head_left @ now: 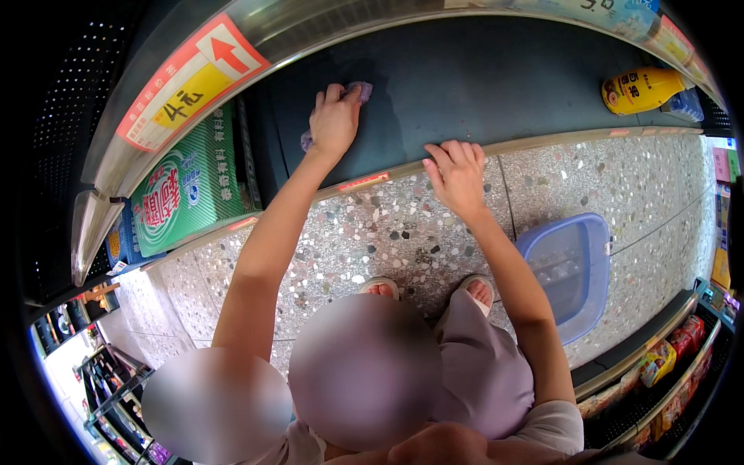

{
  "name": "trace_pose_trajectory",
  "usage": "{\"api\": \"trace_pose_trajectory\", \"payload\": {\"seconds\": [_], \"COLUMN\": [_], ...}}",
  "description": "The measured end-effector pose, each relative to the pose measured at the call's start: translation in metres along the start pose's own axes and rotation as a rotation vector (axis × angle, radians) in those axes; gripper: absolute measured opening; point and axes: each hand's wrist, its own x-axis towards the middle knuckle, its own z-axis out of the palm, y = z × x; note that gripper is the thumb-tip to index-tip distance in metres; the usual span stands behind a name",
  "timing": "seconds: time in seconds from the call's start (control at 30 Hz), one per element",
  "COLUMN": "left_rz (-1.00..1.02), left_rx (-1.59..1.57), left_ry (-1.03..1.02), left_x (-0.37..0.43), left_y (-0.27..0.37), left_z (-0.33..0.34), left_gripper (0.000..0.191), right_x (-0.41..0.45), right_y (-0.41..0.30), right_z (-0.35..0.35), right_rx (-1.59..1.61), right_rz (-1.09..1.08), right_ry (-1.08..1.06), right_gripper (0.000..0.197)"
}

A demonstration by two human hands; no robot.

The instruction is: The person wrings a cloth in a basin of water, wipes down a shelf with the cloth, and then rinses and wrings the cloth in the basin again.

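My left hand (335, 121) presses a purple cloth (360, 92) onto the dark metal shelf (465, 70), its fingers bent over it. Part of the cloth also shows beside the wrist. Around and to the right of the cloth, a darker, wet-looking patch (383, 110) marks the shelf surface. My right hand (458, 174) rests on the front edge of the shelf, near a few small specks. Its fingertips lie on the shelf top, the thumb is apart from them, and nothing is in the hand.
A yellow bottle (642, 91) lies on its side at the shelf's right end. Green cartons (192, 180) stand at the left. On the speckled terrazzo floor (372, 232), a blue-purple plastic basin (598, 273) holds water at my right. Packaged goods (660, 363) fill another rack behind it.
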Motion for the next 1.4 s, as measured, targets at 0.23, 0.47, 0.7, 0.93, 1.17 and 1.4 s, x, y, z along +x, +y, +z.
{"api": "trace_pose_trajectory", "payload": {"seconds": [0.23,0.47,0.7,0.93,1.17,1.4], "left_rz": [0.021,-0.023,0.01,0.023,-0.025,-0.053], "left_rx": [-0.018,0.02,0.075,0.055,0.119,0.075], "left_ry": [-0.03,0.021,0.105,0.172,0.003,0.029], "left_x": [-0.026,-0.005,0.042,0.077,0.092,0.058], "left_y": [-0.004,-0.011,-0.022,-0.044,-0.036,-0.024], "left_z": [-0.015,-0.001,0.027,0.055,0.051,0.034], "left_gripper": [0.032,0.032,0.031,0.03,0.031,0.028], "right_x": [0.001,0.001,0.002,0.003,0.002,0.002], "right_y": [0.003,0.004,0.006,0.003,0.004,0.004], "right_z": [-0.001,0.002,0.003,0.003,0.001,0.001], "right_rx": [-0.02,-0.009,-0.006,0.015,-0.006,0.002], "right_rz": [-0.006,-0.003,-0.004,0.012,0.004,-0.02], "right_ry": [0.005,0.009,0.018,0.0,0.021,0.01], "right_gripper": [0.022,0.021,0.022,0.021,0.021,0.021]}}
